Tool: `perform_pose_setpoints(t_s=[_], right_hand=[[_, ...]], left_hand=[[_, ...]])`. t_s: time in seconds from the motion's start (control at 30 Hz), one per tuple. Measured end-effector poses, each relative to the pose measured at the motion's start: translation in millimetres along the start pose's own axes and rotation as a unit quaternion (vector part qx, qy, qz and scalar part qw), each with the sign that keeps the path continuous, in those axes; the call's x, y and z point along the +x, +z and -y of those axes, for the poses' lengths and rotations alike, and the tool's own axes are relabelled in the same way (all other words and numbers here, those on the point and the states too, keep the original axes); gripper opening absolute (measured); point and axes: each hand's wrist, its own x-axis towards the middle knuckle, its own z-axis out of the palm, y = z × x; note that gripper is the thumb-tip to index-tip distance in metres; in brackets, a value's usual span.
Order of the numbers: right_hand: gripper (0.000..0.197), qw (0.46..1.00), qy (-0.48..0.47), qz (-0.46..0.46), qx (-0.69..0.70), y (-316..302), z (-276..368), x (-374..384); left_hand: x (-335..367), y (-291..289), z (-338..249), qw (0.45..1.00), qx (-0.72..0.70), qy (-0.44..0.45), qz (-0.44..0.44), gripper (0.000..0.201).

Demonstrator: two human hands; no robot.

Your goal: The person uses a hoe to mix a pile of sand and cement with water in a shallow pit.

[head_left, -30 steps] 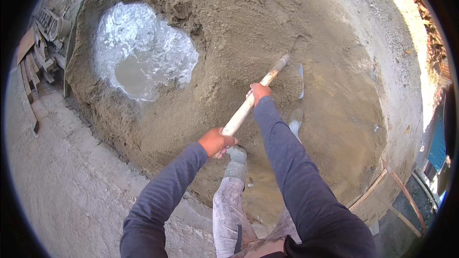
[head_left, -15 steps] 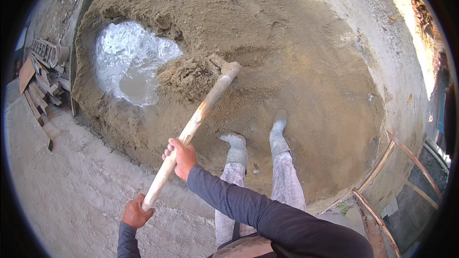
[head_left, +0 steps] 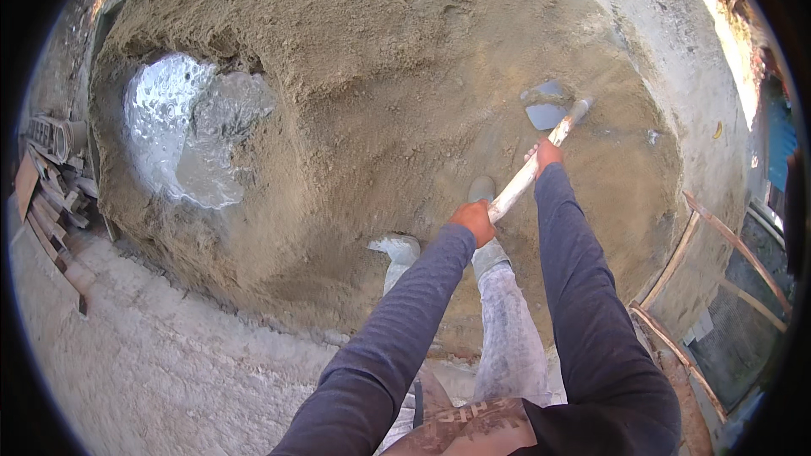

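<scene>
Both hands grip the pale wooden handle of a hoe [head_left: 518,186]. My left hand [head_left: 475,219] is closed round the handle's near end, in front of my legs. Farther up, my right hand [head_left: 549,154] wraps the handle close to its head. The grey metal blade [head_left: 549,115] sits at or just over the damp sand on the right, with a little sand along its top; whether it touches cannot be made out. A broad heap of brown sand [head_left: 363,118] spreads under and ahead of me. At its left lies a hollow of shiny grey water [head_left: 165,118].
My boots [head_left: 395,247] stand in the sand. Stacked wood scraps [head_left: 55,203] lie at the far left beside rough concrete ground [head_left: 186,321]. A concrete edge [head_left: 676,59] curves along the right, and wooden poles [head_left: 676,266] stand at the lower right.
The hoe has swung from beside the water to the right, and my hands went with it. Sand that was piled at the hollow's right edge now lies partly in the water.
</scene>
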Motion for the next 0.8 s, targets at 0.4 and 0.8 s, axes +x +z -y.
perform_pose_setpoints(t_s=[0.4, 0.8], right_hand=[[0.010, 0.978, 0.155, 0.090, 0.108, 183.2, -138.6, -205.6], [0.016, 0.871, 0.297, 0.220, 0.324, 211.4, -147.6, -574.5]], left_hand=[[-158.3, -197.1, 140.6, 0.974, 0.215, -0.066, 0.020, 0.031], [-513.5, -337.8, 105.2, 0.889, 0.424, -0.119, -0.125, 0.028]])
